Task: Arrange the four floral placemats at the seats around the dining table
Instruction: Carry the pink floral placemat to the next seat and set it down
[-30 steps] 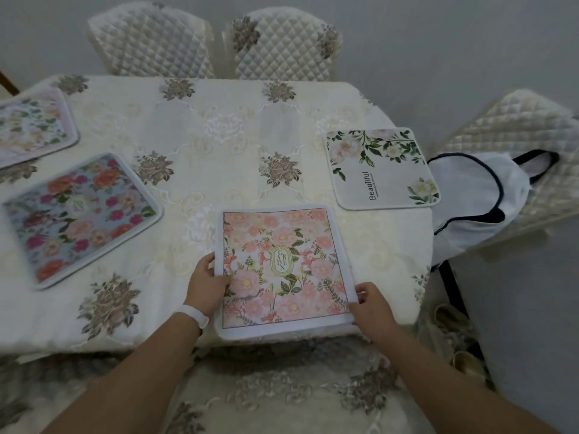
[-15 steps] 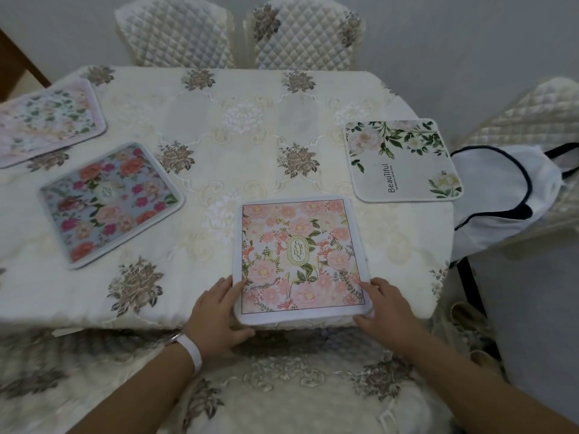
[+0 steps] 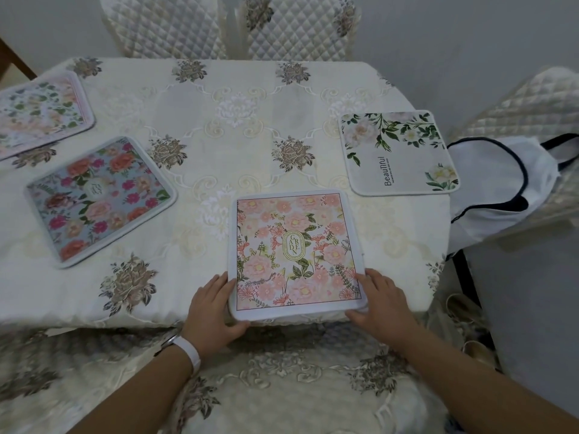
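Note:
A pink floral placemat marked GARDEN (image 3: 294, 252) lies at the table's near edge, its front border just over the edge. My left hand (image 3: 213, 311) grips its near left corner, thumb under the border. My right hand (image 3: 380, 303) holds the near right corner. A blue placemat with red and pink flowers (image 3: 100, 198) lies at the left. A pale floral placemat (image 3: 40, 111) sits at the far left, cut by the frame edge. A white placemat with green leaves and the word Beautiful (image 3: 399, 151) lies at the right edge.
The table (image 3: 225, 133) wears a cream embroidered cloth. Two quilted chairs (image 3: 232, 26) stand at the far side, another (image 3: 529, 108) at the right with a white bag (image 3: 498, 189) on its seat. A covered chair seat (image 3: 282, 389) is just below my hands. Shoes (image 3: 470, 311) lie on the floor.
Both hands slid from the pink placemat's sides down to its near corners. The mat now sits squarer at the table's near edge. My head has shifted, so the view moved.

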